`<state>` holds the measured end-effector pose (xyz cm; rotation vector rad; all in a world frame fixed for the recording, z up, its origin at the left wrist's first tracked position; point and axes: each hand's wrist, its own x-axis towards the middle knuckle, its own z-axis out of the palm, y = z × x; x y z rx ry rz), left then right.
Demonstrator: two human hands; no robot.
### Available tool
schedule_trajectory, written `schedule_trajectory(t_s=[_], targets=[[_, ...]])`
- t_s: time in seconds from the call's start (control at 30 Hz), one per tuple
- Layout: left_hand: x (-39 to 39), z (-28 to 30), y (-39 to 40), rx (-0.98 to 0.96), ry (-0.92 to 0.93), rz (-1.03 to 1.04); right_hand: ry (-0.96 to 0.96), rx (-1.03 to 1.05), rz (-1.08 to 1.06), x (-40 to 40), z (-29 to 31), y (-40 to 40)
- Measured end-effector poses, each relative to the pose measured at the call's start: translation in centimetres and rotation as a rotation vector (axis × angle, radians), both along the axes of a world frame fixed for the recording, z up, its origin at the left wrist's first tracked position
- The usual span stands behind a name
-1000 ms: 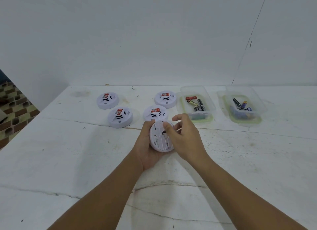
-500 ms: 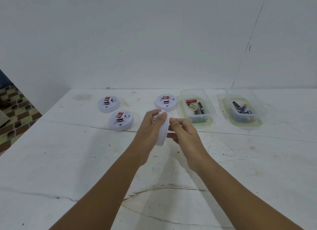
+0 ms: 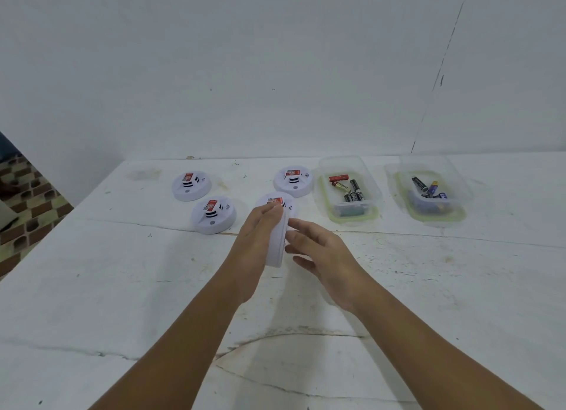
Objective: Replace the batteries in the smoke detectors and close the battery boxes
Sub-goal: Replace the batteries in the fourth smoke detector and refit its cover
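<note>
Held detector (image 3: pixel 277 241) stood on edge above desk (image 3: pixel 92 287) centre, near four others; left hand (image 3: pixel 255 241) clamped its rim, right hand (image 3: pixel 321 253) open beside it. Judged: battery box closed; next, set down face-up.

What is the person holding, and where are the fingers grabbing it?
The left hand holds a white smoke detector on edge, fingers curled over its top rim. The right hand is beside it with straight fingers, gripping nothing.
</note>
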<state>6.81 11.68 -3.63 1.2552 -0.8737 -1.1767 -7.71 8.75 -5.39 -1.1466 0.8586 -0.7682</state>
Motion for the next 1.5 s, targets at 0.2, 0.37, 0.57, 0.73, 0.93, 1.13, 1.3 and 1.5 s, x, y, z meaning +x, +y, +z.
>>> schedule_trajectory(t_s=[0.2,0.37,0.57,0.73,0.93,1.13,1.3,1.5], targets=[[0.5,-0.7,0.0,0.104,0.091,0.020,0.187,-0.163,-0.070,0.5,-0.6,-0.1],[1.2,-1.4,0.3,0.141,0.250,-0.001,0.184,-0.240,-0.208,0.8,-0.9,-0.1],[1.3,-1.8,0.5,0.163,0.366,-0.030,0.077,-0.149,-0.228,0.9,-0.4,-0.4],[1.2,-2.3,0.0,0.174,0.456,-0.036,0.146,-0.232,-0.203,1.3,-0.5,-0.4],[1.2,-2.9,-0.3,0.167,0.650,-0.049,-0.014,-0.117,-0.245,1.5,-1.1,-0.4],[0.5,-3.6,-0.5,0.175,0.762,-0.076,0.110,-0.288,-0.147,1.8,-1.9,0.2],[0.1,-3.6,-0.4,0.195,0.795,-0.133,0.496,-0.496,-0.087,2.0,-2.8,0.5],[0.4,-4.0,-0.4,0.212,0.779,-0.149,0.579,-0.587,-0.166,2.2,-3.8,1.1]])
